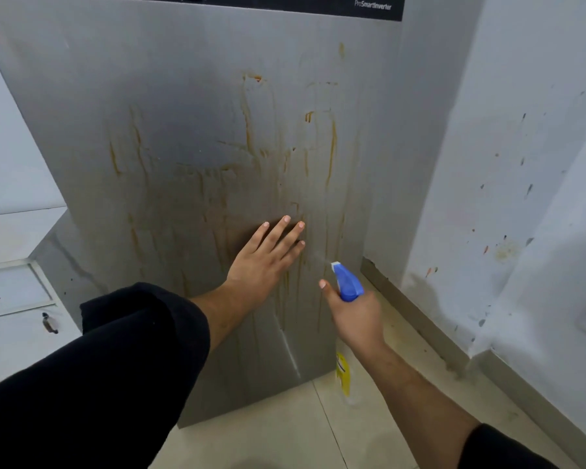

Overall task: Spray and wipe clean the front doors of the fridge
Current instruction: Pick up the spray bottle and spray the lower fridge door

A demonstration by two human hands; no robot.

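Fridge door (183, 96) (spray bottle (347, 282) near edge)

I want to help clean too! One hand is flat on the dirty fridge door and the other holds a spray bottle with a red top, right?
Not quite: the head view shows the spray bottle has a blue top, not red. The left hand does lie flat on the dirty fridge door, and the right hand holds the bottle.
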